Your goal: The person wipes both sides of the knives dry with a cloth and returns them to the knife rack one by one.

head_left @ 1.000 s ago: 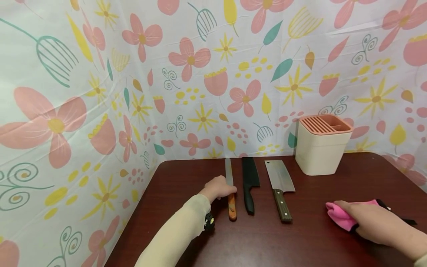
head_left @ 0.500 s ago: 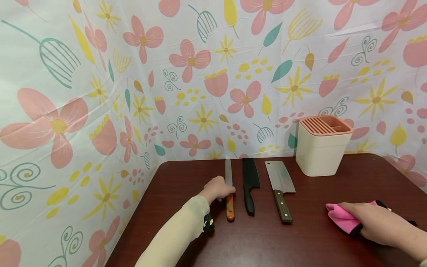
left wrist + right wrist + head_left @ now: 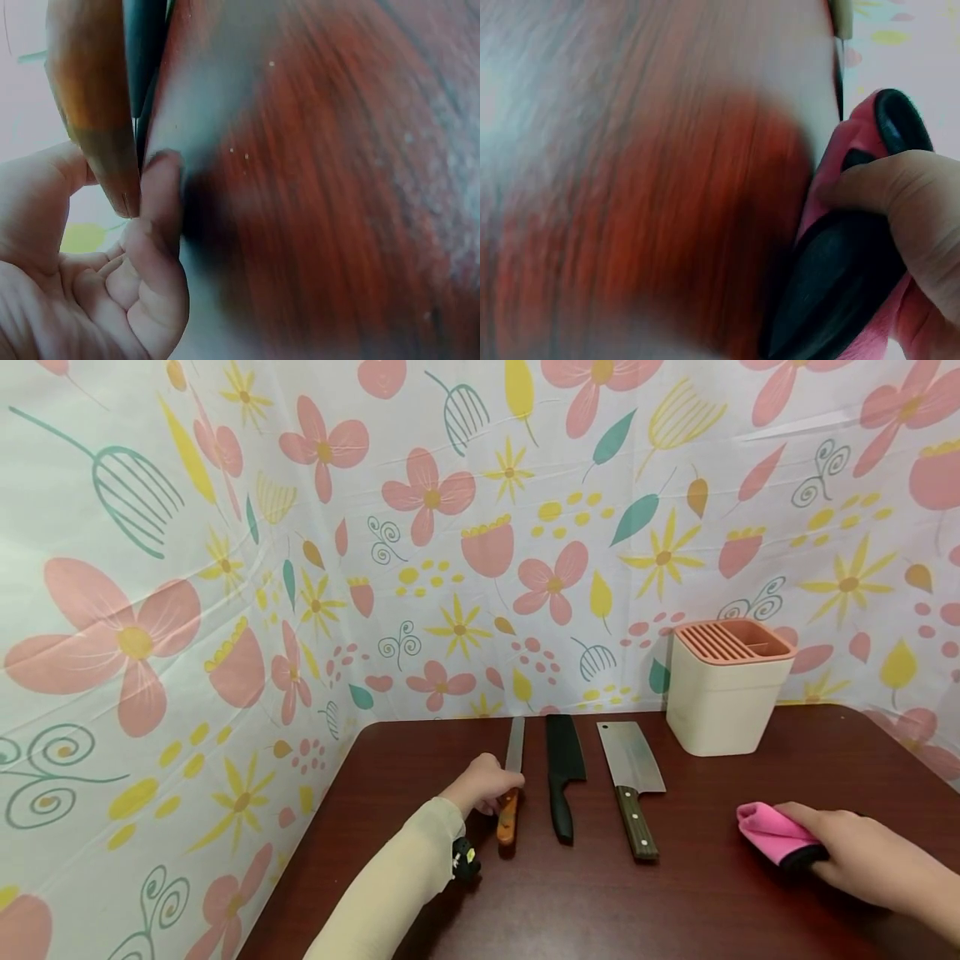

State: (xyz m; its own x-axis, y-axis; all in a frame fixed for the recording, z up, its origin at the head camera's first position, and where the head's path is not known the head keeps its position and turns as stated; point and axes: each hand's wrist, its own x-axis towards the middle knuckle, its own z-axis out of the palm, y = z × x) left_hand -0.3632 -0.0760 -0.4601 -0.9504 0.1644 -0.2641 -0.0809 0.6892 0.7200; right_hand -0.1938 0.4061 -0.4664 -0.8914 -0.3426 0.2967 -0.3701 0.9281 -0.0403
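My left hand (image 3: 482, 782) pinches a narrow knife (image 3: 507, 817) with an orange-brown handle, near where handle meets blade. In the left wrist view the handle (image 3: 91, 82) sits between thumb and fingers, close over the table. Beside it lie a black kitchen knife (image 3: 560, 777) and a cleaver (image 3: 632, 768) with a dark wooden handle, blades toward the wall. At the right, my right hand (image 3: 862, 856) grips a bunched pink cloth (image 3: 772, 831) with black edging. In the right wrist view the thumb presses the cloth (image 3: 829, 169); part of it is hidden by the hand.
A cream knife block (image 3: 716, 706) with a slotted salmon-coloured top stands at the back right of the dark wooden table (image 3: 585, 902). A flower-patterned curtain (image 3: 450, 577) rises behind and along the left side.
The knife's handle end has swung to the left with my left hand. My right hand and the pink cloth have turned slightly, and the black strip beyond the hand is out of sight.
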